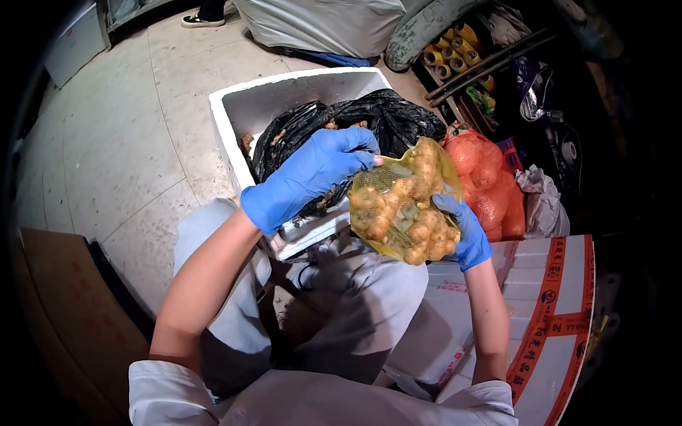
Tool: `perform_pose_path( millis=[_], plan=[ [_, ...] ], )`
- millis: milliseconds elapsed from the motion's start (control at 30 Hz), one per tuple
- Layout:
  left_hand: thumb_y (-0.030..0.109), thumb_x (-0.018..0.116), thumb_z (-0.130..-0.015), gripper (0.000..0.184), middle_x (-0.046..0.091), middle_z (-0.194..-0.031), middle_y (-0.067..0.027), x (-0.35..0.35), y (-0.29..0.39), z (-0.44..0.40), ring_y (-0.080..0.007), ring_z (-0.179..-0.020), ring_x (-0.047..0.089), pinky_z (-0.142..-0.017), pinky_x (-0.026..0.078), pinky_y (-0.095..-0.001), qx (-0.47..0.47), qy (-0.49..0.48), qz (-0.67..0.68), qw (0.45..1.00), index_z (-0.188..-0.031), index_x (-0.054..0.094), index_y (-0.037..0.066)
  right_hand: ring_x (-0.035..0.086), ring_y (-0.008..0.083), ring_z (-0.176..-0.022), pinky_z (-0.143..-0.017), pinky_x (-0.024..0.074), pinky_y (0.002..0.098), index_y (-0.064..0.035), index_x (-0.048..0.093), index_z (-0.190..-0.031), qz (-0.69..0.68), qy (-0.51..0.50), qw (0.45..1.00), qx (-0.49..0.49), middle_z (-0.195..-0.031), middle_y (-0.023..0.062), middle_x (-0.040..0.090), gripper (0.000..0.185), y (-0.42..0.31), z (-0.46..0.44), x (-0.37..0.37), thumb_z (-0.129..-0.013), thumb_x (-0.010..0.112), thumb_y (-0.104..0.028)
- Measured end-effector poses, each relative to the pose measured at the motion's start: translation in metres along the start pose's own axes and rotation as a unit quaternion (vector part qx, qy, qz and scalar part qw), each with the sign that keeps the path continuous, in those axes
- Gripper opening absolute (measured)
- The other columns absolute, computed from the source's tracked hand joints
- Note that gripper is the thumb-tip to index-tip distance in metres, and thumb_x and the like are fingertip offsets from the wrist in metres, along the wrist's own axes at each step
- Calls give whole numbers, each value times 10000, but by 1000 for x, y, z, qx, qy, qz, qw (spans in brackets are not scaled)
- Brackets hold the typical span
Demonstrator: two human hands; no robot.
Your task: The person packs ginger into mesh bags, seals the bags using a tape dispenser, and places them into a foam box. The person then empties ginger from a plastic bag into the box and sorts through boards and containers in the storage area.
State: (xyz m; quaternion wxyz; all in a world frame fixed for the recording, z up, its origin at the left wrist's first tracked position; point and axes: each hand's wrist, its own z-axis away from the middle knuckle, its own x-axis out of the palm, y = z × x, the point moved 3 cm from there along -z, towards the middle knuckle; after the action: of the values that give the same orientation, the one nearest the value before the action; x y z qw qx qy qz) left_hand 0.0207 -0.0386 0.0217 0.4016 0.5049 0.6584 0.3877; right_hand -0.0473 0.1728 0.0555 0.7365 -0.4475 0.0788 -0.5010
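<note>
A yellow mesh bag of ginger (pixel 405 206) hangs between my two blue-gloved hands, in front of my knees. My left hand (pixel 327 167) pinches the bag's upper left edge, and a bare fingertip shows through the glove. Around the bag's right side, my right hand (pixel 462 231) is closed with the thumb lying on the mesh. Just beyond stands a white foam box (pixel 231 138), lined with a crumpled black plastic bag (pixel 387 113). More ginger roots (pixel 330 124) show among the folds, partly hidden by my left hand and forearm.
Red mesh bags (pixel 490 192) lie right of the foam box, beside a crumpled white bag (pixel 543 202). A white carton (pixel 526 305) with red tape is at my right, a brown carton (pixel 64 312) at my left. Yellow cans (pixel 455 53) stand at the back right. A person's shoe (pixel 202 21) shows far off.
</note>
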Motion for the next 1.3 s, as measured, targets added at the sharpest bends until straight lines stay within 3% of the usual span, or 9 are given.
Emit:
perform_pose_path(
  millis=[67, 167, 333, 433, 733, 867, 1000, 1067, 1300],
  plan=[
    [209, 607, -776, 184, 543, -761, 3, 5, -3, 2, -78, -708, 468, -641, 399, -216, -100, 5, 183, 978, -855, 577, 47, 564, 231, -918, -780, 491, 351, -26, 435, -1154, -37, 19, 999, -12, -1046, 124, 546, 397, 3, -3, -6, -776, 548, -70],
    [200, 623, -764, 198, 546, -856, 15, 7, -4, 2, -74, -783, 488, -708, 407, -206, -107, 29, 249, 962, -886, 584, 48, 562, 241, -920, -785, 486, 359, -27, 438, -1151, -88, 5, 995, -51, -1050, 132, 544, 388, 0, -2, 4, -782, 542, -90],
    [85, 598, -762, 129, 547, -839, -9, 10, -14, 0, -84, -776, 498, -712, 416, -226, -67, 31, 167, 983, -879, 576, 33, 558, 249, -929, -786, 484, 365, -24, 439, -1148, -112, 9, 993, -40, -1052, 139, 541, 391, -6, -5, 0, -777, 543, -93],
    [84, 530, -790, 88, 543, -805, -44, 6, -13, 0, -106, -735, 508, -686, 413, -238, 69, 61, 24, 995, -829, 557, 9, 533, 256, -972, -832, 455, 385, -39, 419, -1182, -44, -13, 998, -45, -1100, 139, 520, 397, -1, -8, 3, -813, 501, -161],
    [87, 585, -754, 70, 546, -777, -10, 3, -4, -2, -91, -778, 509, -770, 409, -227, -25, 43, 126, 991, -798, 559, 39, 518, 249, -999, -848, 444, 381, -45, 399, -1204, -82, 7, 996, -36, -1132, 132, 500, 425, 6, -8, 1, -806, 507, -148],
    [90, 581, -749, 79, 517, -739, -25, 5, -9, -4, -105, -707, 476, -690, 401, -251, 83, 9, 12, 996, -757, 538, 25, 523, 253, -988, -840, 450, 382, -45, 406, -1194, 5, 12, 997, -74, -1124, 129, 502, 423, 5, -8, 1, -801, 516, -156],
    [134, 558, -783, 108, 509, -746, -3, 4, -21, -3, -87, -712, 454, -666, 374, -225, -1, 80, 52, 995, -793, 547, 27, 527, 251, -981, -837, 453, 380, -42, 412, -1184, -3, 0, 999, -54, -1111, 127, 509, 418, 7, -7, -1, -796, 523, -150],
    [158, 562, -797, 121, 514, -770, 13, 7, -23, 2, -70, -724, 445, -677, 369, -219, -122, 113, 245, 955, -831, 557, 42, 530, 245, -978, -836, 456, 377, -38, 411, -1182, 30, 3, 996, -81, -1104, 125, 512, 421, 4, -3, 1, -790, 530, -136],
    [217, 568, -807, 174, 517, -776, 17, 10, -27, -1, -56, -738, 438, -675, 356, -203, -119, 134, 317, 931, -847, 555, 48, 538, 233, -966, -827, 464, 359, -24, 402, -1183, 23, -8, 995, -101, -1097, 126, 513, 445, 9, -9, 3, -769, 547, -105]
  ],
)
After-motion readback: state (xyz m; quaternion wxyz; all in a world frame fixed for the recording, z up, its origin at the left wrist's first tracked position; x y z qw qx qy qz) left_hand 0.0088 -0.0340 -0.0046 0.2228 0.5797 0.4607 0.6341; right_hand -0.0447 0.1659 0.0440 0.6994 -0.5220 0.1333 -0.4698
